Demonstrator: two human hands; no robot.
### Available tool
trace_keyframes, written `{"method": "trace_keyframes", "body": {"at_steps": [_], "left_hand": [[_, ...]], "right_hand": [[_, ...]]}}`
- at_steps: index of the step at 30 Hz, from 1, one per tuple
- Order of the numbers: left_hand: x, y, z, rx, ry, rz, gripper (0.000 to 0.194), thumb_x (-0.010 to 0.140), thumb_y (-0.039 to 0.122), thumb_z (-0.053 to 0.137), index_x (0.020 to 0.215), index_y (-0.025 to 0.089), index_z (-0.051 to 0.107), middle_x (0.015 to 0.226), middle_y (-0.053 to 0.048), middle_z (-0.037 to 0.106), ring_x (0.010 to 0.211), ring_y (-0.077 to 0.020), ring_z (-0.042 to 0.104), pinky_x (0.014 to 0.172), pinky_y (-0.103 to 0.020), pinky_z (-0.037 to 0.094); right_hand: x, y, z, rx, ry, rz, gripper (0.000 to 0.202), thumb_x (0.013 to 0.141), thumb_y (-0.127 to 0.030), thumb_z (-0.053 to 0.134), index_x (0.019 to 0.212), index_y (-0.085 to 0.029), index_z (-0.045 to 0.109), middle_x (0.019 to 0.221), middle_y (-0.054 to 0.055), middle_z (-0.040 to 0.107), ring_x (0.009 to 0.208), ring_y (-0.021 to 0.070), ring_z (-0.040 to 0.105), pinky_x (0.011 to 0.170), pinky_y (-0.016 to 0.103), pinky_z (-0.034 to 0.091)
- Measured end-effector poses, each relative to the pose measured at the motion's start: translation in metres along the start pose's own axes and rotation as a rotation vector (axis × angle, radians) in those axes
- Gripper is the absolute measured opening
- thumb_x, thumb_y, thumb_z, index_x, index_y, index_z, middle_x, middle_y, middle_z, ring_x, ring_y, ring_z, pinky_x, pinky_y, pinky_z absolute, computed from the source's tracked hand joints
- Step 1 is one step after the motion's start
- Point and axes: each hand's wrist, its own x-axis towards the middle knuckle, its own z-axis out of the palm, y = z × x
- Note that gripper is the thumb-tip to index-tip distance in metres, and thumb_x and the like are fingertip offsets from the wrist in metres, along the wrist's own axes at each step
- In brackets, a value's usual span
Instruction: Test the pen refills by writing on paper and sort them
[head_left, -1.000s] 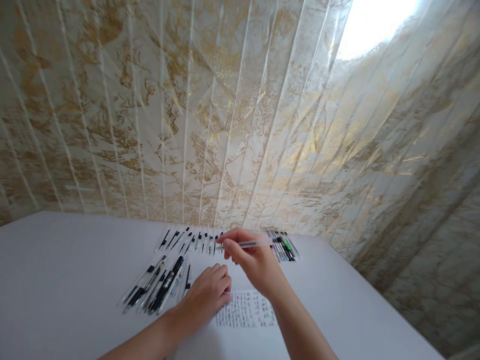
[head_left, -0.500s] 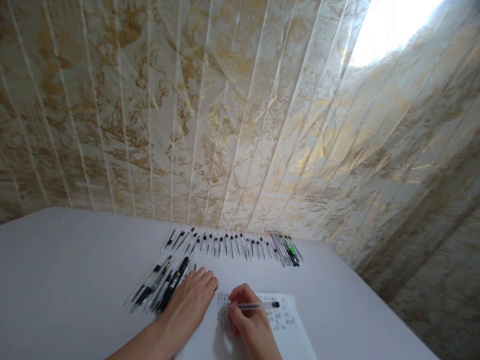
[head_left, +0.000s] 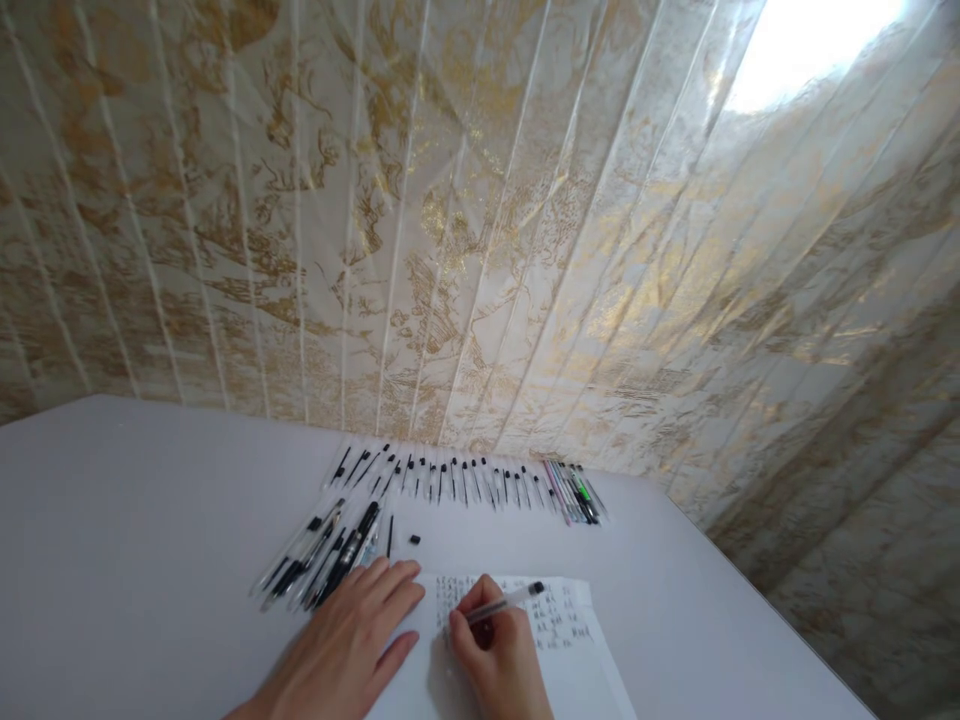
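My right hand [head_left: 499, 645] grips a clear-barrelled pen [head_left: 510, 600] with a black end, its back end pointing up to the right. The pen's tip is hidden behind my fingers, over a sheet of white paper [head_left: 577, 680] bearing rows of dark handwriting. My left hand [head_left: 360, 630] lies palm down with fingers spread along the paper's left edge. Just beyond its fingertips are a small black pen cap [head_left: 415, 539] and a thin dark stick-like piece [head_left: 389, 535].
To the left, a bunch of black and clear pens [head_left: 322, 555] lies close to my left hand. A long row of clear pens with black caps [head_left: 450, 480] runs along the table's [head_left: 150, 530] back. Coloured pens [head_left: 574, 490] end that row. Behind hangs a gold-patterned curtain [head_left: 450, 250].
My left hand has drawn back toward me and spread its fingers, uncovering the black cap. The pen in my right hand has tilted more upright.
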Motion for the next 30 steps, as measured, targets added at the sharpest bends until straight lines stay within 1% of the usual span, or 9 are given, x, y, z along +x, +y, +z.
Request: {"method": "trace_keyframes", "body": {"at_steps": [3, 5, 11, 17, 21, 27, 30], "left_hand": [[0.001, 0.002, -0.002, -0.023, -0.001, -0.008, 0.026, 0.082, 0.018, 0.057, 0.105, 0.028, 0.062, 0.122, -0.001, 0.062, 0.109, -0.0249, 0.056, 0.097, -0.038, 0.038], [0.001, 0.004, -0.003, -0.037, -0.006, -0.015, 0.026, 0.081, 0.017, 0.057, 0.103, 0.028, 0.063, 0.12, -0.001, 0.063, 0.108, -0.025, 0.056, 0.098, -0.039, 0.038], [0.002, 0.007, -0.006, -0.036, -0.025, -0.036, 0.026, 0.08, 0.016, 0.056, 0.101, 0.027, 0.064, 0.12, -0.003, 0.062, 0.107, -0.0255, 0.056, 0.095, -0.039, 0.04], [0.003, 0.011, -0.011, -0.043, -0.05, -0.049, 0.026, 0.08, 0.015, 0.054, 0.101, 0.027, 0.064, 0.119, -0.003, 0.061, 0.103, -0.0246, 0.055, 0.091, -0.037, 0.04], [0.003, 0.013, -0.012, -0.056, -0.086, -0.06, 0.025, 0.08, 0.014, 0.054, 0.099, 0.028, 0.063, 0.119, -0.002, 0.06, 0.104, -0.0248, 0.054, 0.093, -0.039, 0.038], [0.005, 0.014, -0.014, -0.067, -0.092, -0.056, 0.026, 0.08, 0.011, 0.053, 0.099, 0.027, 0.062, 0.118, -0.003, 0.06, 0.105, -0.0248, 0.053, 0.094, -0.039, 0.037], [0.006, 0.014, -0.012, -0.103, -0.101, -0.065, 0.029, 0.079, 0.009, 0.053, 0.099, 0.028, 0.062, 0.114, -0.001, 0.06, 0.104, -0.0235, 0.053, 0.093, -0.038, 0.039]], "right_hand": [[-0.001, -0.003, -0.001, 0.008, 0.005, -0.041, 0.01, 0.076, -0.026, 0.055, 0.069, -0.019, 0.051, 0.058, -0.003, 0.049, 0.053, 0.0117, 0.043, 0.051, 0.023, 0.032], [-0.001, -0.005, -0.002, -0.005, -0.001, -0.047, 0.01, 0.075, -0.024, 0.055, 0.068, -0.018, 0.051, 0.058, -0.003, 0.051, 0.053, 0.0116, 0.043, 0.051, 0.023, 0.033], [-0.002, -0.011, -0.003, -0.05, -0.013, -0.039, 0.014, 0.073, -0.018, 0.052, 0.06, -0.019, 0.046, 0.054, -0.004, 0.045, 0.053, 0.0116, 0.04, 0.05, 0.023, 0.031], [-0.003, -0.014, -0.003, -0.057, -0.031, -0.014, 0.013, 0.071, -0.017, 0.052, 0.06, -0.019, 0.045, 0.053, -0.004, 0.044, 0.053, 0.0115, 0.04, 0.051, 0.024, 0.03], [-0.003, -0.013, -0.003, -0.03, -0.048, 0.011, 0.013, 0.071, -0.018, 0.051, 0.06, -0.02, 0.044, 0.053, -0.004, 0.044, 0.053, 0.0114, 0.039, 0.051, 0.024, 0.029], [-0.003, -0.01, -0.002, -0.055, -0.031, 0.012, 0.012, 0.071, -0.018, 0.05, 0.06, -0.019, 0.044, 0.052, -0.004, 0.042, 0.052, 0.0111, 0.037, 0.05, 0.024, 0.028], [-0.002, -0.01, -0.002, 0.001, -0.013, 0.015, 0.012, 0.069, -0.018, 0.052, 0.059, -0.019, 0.045, 0.051, -0.005, 0.042, 0.051, 0.0108, 0.037, 0.05, 0.024, 0.027]]}}
